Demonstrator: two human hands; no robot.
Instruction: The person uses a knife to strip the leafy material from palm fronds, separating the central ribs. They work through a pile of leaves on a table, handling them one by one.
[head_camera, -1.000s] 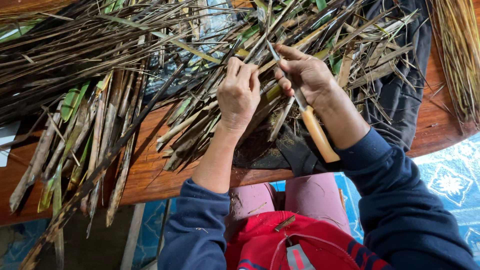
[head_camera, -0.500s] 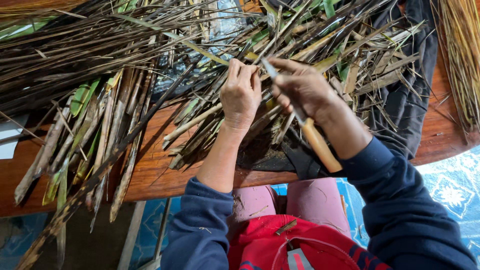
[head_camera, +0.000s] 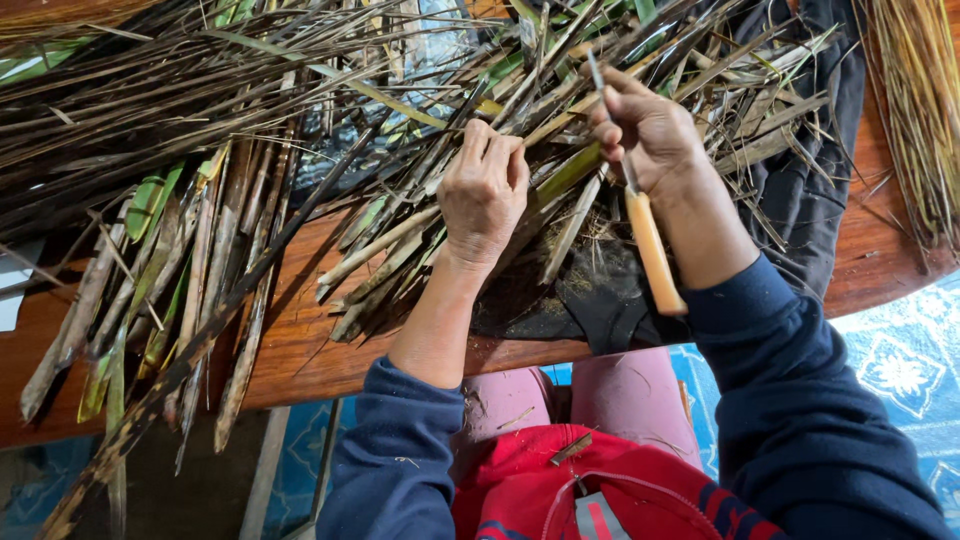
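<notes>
My left hand (head_camera: 482, 195) is curled down over a bunch of dry brown and green leaf strips (head_camera: 420, 235), fingers bent and gripping them where they fan out across the middle of the wooden tabletop (head_camera: 300, 345). My right hand (head_camera: 648, 130) is clenched around a knife (head_camera: 632, 195), just beside the left hand and toward the far right part of the tabletop; the thin blade points up and away from me past my thumb, while the pale orange wooden handle runs back along my wrist toward the near edge. The blade tip stands among the strips, though I cannot tell exactly which strip it touches. A yellow-green stalk (head_camera: 565, 175) lies slanting between my two hands, its upper end passing under my right fingers. Under the strips near my hands a dark cloth (head_camera: 600, 300) is spread, reaching over the near edge and up toward the far right corner, with fine crumbs on it. A larger heap of long dark strips (head_camera: 150, 100) covers the far left of the tabletop, and some flatter, broader pieces (head_camera: 190, 290) hang over the near left edge. A bundle of fine straw-coloured fibres (head_camera: 915, 110) lies at the right edge. My dark blue sleeves (head_camera: 790, 400) are pushed back from both wrists.
</notes>
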